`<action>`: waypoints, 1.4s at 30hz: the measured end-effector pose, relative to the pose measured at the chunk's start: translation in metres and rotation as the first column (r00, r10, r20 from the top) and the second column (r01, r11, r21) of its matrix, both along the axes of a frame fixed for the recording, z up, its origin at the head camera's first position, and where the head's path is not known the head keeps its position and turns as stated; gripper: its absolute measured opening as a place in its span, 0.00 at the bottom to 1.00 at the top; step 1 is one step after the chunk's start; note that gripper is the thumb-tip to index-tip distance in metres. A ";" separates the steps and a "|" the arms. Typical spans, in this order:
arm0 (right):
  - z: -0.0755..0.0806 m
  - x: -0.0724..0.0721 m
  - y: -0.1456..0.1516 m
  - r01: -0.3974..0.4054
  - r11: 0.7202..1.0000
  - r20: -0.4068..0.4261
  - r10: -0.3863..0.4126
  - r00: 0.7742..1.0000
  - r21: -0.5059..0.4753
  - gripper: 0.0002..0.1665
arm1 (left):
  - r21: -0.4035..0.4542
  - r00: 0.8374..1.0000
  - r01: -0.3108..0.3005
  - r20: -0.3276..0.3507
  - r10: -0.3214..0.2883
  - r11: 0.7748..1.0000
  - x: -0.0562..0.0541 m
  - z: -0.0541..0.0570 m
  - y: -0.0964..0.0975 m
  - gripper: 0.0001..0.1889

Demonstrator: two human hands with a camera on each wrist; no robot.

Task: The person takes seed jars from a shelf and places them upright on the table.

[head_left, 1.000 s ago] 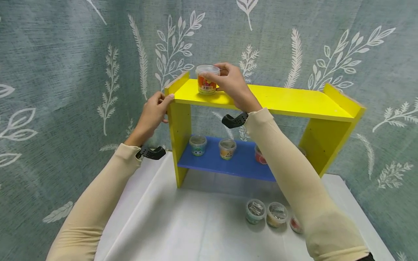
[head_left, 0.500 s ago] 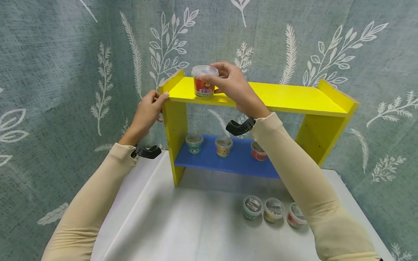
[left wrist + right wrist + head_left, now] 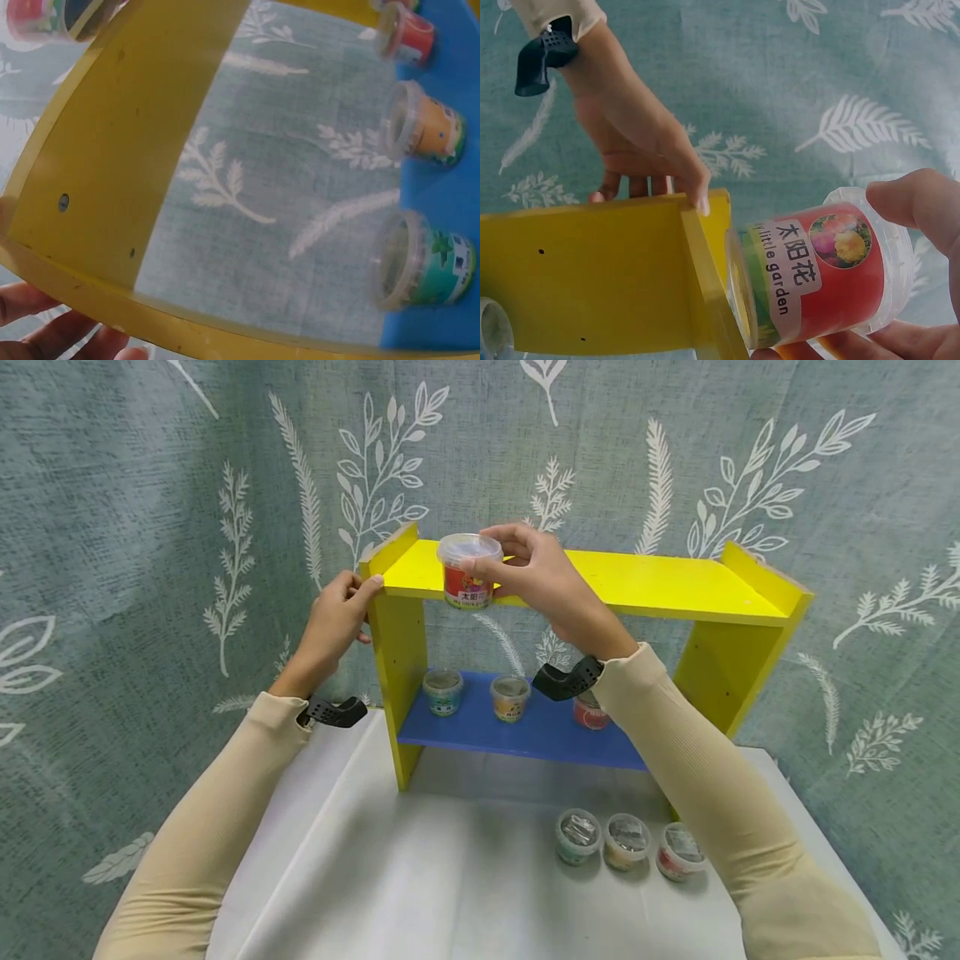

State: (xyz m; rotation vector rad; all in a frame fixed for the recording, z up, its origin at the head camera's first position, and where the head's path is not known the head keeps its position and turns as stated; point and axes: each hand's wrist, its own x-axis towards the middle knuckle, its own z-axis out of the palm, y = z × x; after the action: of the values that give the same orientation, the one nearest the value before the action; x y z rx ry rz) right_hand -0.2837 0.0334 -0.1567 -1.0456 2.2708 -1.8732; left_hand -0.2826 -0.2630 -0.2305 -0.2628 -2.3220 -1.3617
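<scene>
In the head view my right hand (image 3: 543, 575) grips a small clear-lidded plastic cup (image 3: 467, 585) with a red label. The cup is upright, in front of the front edge of the yellow top board (image 3: 645, 578), near its left end. In the right wrist view, the seed cup's label (image 3: 832, 262) shows flowers and the words "little garden". My left hand (image 3: 333, 620) holds the top left corner of the yellow and blue shelf unit (image 3: 396, 693), thumb on the front edge. Several fingertips (image 3: 71, 330) show outside the side panel in the left wrist view.
On the blue middle board (image 3: 480, 733) stand a teal cup (image 3: 443, 693), an orange cup (image 3: 510, 700) and a red cup (image 3: 591, 710), partly behind my right forearm. Below, three cups (image 3: 577, 837) sit in a row on the white table (image 3: 450, 877). A patterned cloth hangs behind.
My right hand has brought the cup from over the yellow top board forward past its front edge and slightly down. My left hand has stayed on the shelf corner; the view has shifted a little.
</scene>
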 end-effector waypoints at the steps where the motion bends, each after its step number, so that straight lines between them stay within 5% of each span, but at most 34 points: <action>1: -0.001 0.002 0.001 -0.004 1.000 -0.007 0.004 1.000 0.001 0.35 | -0.001 1.000 0.000 0.000 0.000 1.000 0.000 0.000 0.000 0.29; 21: -0.015 0.020 0.019 0.045 0.993 -0.079 -0.037 0.996 0.104 0.39 | 0.005 1.000 -0.009 -0.011 0.009 1.000 0.000 0.003 0.000 0.29; 42: -0.056 0.032 0.037 -0.003 0.988 -0.046 0.010 0.999 0.154 0.36 | 0.009 1.000 -0.006 0.005 0.006 1.000 -0.001 0.000 0.000 0.29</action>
State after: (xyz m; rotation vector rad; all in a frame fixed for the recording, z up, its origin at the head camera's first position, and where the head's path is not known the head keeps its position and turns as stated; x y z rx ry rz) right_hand -0.2521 0.0707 -0.2131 -1.0830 2.3891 -1.6565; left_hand -0.2832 -0.2631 -0.2305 -0.2495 -2.3185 -1.3716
